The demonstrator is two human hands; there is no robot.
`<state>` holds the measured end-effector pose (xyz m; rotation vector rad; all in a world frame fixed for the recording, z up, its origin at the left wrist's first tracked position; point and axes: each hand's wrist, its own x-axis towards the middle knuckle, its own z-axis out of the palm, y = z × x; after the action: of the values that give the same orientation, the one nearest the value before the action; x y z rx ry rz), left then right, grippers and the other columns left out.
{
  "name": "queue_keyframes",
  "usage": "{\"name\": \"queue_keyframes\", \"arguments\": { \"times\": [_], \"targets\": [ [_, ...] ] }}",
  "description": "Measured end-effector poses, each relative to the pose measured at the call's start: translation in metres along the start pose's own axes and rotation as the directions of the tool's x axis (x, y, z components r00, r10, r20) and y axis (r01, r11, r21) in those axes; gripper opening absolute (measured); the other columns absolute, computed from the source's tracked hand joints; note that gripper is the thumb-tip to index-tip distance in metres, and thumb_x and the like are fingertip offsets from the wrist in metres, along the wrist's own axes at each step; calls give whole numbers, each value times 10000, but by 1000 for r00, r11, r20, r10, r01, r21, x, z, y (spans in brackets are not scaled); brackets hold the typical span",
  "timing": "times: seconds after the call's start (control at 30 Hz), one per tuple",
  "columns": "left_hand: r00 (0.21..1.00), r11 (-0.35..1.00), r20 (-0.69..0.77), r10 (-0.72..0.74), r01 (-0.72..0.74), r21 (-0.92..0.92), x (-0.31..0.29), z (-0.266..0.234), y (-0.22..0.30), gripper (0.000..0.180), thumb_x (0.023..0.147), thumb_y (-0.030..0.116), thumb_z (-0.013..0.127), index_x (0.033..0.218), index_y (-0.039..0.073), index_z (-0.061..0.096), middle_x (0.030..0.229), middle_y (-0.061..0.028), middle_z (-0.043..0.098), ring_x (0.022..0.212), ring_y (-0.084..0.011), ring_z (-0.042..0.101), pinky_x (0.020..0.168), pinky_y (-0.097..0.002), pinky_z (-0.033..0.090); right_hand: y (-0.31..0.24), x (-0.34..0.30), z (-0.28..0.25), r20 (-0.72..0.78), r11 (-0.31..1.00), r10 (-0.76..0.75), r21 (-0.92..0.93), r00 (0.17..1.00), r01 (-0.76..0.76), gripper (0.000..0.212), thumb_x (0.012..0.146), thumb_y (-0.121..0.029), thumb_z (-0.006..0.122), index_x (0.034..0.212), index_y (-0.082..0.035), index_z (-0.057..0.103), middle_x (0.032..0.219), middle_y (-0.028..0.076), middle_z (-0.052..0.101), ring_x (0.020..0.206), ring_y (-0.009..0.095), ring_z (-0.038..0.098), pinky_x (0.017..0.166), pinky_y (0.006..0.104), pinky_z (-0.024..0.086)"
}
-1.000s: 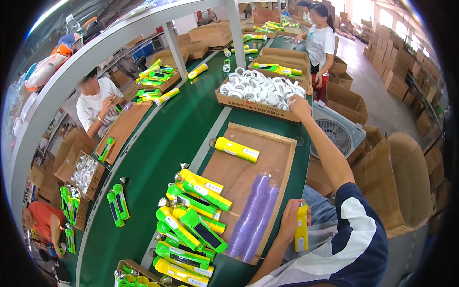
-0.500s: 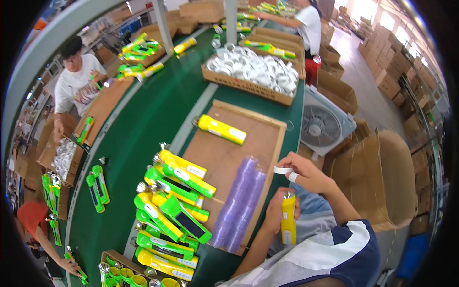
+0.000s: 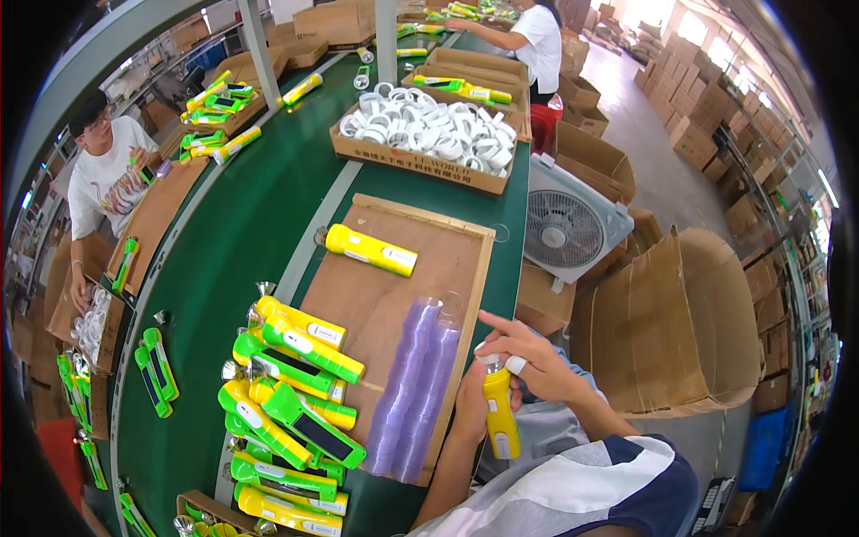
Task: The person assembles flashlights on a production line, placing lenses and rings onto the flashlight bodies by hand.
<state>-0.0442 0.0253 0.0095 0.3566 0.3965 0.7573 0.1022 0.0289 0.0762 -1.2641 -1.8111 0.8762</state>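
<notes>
My left hand (image 3: pixel 471 401) is closed around the body of a yellow flashlight (image 3: pixel 502 421), which stands roughly upright with its head at the top. My right hand (image 3: pixel 543 362) is over that head, its index finger stretched out and other fingers bent. Between its fingers and the flashlight's head is a white ring (image 3: pixel 486 350), partly hidden. A second white band (image 3: pixel 516 364) shows at a finger of the same hand. Beside my hands, two rows of clear purplish discs (image 3: pixel 414 389) lie on a wooden board (image 3: pixel 376 300). Farther up the board lies another yellow flashlight (image 3: pixel 372 250).
Green and yellow flashlights (image 3: pixel 295 403) are heaped left of the board on the green belt (image 3: pixel 237 210). Beyond it stands a carton of white rings (image 3: pixel 420 166). A box fan (image 3: pixel 565 224) and a large open carton (image 3: pixel 662 331) stand to the right. Co-workers (image 3: pixel 107 179) sit across.
My right hand has come down to the flashlight's head, bringing the white ring onto or against it. My left hand still holds the flashlight. The whole view has shifted slightly.
</notes>
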Motion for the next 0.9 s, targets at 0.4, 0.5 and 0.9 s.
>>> {"name": "queue_keyframes", "arguments": {
  "times": [0.4, 0.5, 0.9],
  "targets": [
    [1000, 997, 14, 27, -28, 66, 3, 5, 7, 518, 1031, 515, 275, 1028, 61, 526, 811, -73, 590, 615, -164, 589, 566, -298, 491, 9, 4, -11, 171, 903, 183, 361, 968, -235, 213, 1030, -152, 420, 1101, -33, 582, 1395, 182, 517, 901, 140, 649, 717, 245, 532],
    [999, 999, 45, 10, -11, 31, 2, 4, 7, 493, 1048, 465, 283, 1016, 43, 535, 812, -78, 601, 617, -153, 597, 564, -284, 498, 3, 3, -8, 195, 827, 248, 467, 949, -312, 240, 1037, -196, 427, 1118, -37, 588, 1363, 180, 546, 994, 169, 634, 807, 295, 529],
    [996, 986, 60, 62, -71, 151, 4, -2, -6, 644, 993, 635, 288, 988, 50, 559, 788, -67, 604, 611, -140, 611, 533, -250, 496, -12, 7, -7, 195, 996, -82, -20, 977, 87, 462, 833, -217, 710, 1261, -75, 612, 1259, 105, 623, 1083, 231, 623, 875, 324, 512]
  ]
}}
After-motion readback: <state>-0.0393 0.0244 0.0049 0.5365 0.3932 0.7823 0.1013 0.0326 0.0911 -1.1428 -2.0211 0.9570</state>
